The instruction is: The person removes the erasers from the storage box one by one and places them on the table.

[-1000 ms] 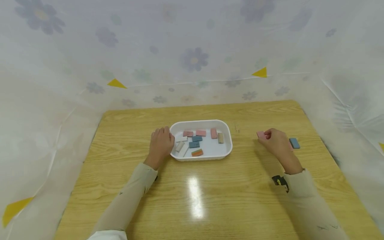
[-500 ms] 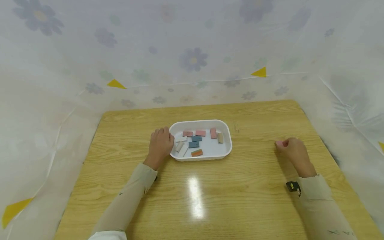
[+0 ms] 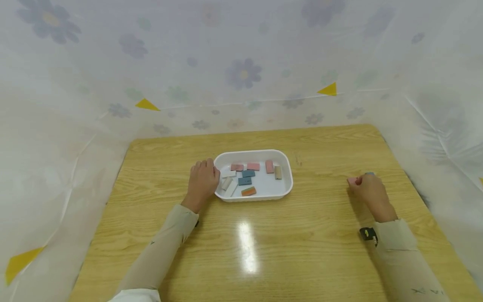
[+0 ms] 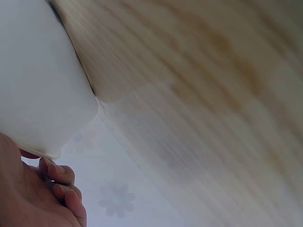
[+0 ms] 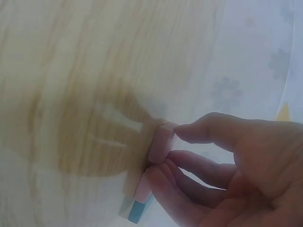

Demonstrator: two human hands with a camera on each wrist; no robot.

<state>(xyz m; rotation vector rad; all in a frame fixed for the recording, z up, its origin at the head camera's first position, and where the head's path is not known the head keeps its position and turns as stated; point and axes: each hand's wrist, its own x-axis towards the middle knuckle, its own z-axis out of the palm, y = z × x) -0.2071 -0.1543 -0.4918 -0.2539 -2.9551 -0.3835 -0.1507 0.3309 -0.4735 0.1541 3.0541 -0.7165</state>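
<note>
Left hand (image 3: 203, 182): fingers grip left rim of white tray (image 3: 267, 188)
Right hand (image 3: 371, 193): fingers pinch pink block (image 5: 162, 143), right side of table (image 3: 302, 251)
Coloured blocks (image 3: 245, 181): in tray

From where I stood it was a curtained-off spot, home or workroom I couldn't tell: a glossy wood-grain table (image 3: 302, 243) closed in on three sides by pale, flower-printed sheeting (image 3: 170, 50) (creased here and there), with yellow triangles (image 3: 146, 105) dotted along it.
</note>
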